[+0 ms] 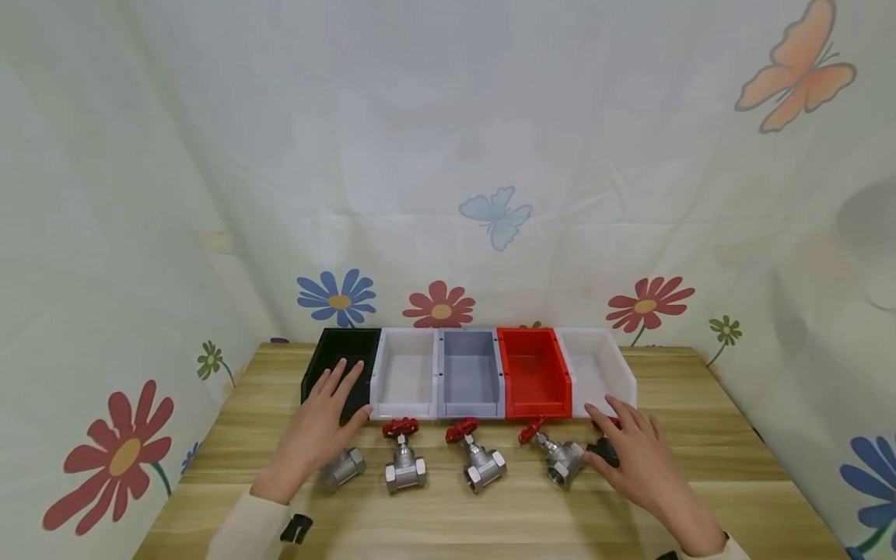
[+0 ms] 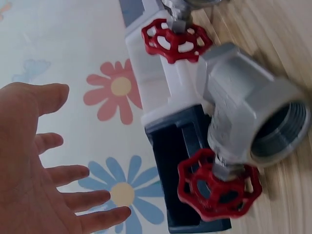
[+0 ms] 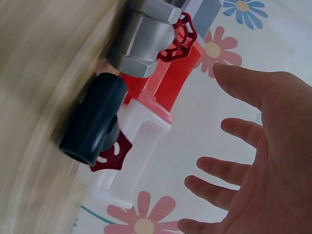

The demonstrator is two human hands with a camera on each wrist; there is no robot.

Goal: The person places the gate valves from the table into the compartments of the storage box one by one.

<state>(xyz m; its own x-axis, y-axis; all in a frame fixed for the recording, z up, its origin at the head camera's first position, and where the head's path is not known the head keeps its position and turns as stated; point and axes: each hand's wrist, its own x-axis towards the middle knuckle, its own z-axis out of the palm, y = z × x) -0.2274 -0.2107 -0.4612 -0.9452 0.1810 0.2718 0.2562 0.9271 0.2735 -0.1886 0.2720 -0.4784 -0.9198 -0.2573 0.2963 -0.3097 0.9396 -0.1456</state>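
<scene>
My left hand [image 1: 315, 432] hovers with spread fingers over a metal gate valve [image 1: 344, 468] and the black bin behind it. In the left wrist view that valve's red handwheel [image 2: 219, 185] shows in full, apart from the hand. On the right, my right hand [image 1: 644, 463] is held over a black valve [image 3: 95, 119] with a dark red handwheel, largely covered in the head view. Its fingers are extended and hold nothing. Between the hands lie three metal valves, the left one [image 1: 404, 465], the middle one [image 1: 483, 463] and the right one [image 1: 561, 459], each with a red handwheel.
Behind the valves a row of open bins stands against the curtain: black [image 1: 315, 373], white [image 1: 406, 409], grey [image 1: 470, 409], red [image 1: 537, 409] and white [image 1: 628, 381]. All rest on a wood-grain table [image 1: 490, 521]. The curtain [image 1: 420, 155] bears printed flowers and butterflies.
</scene>
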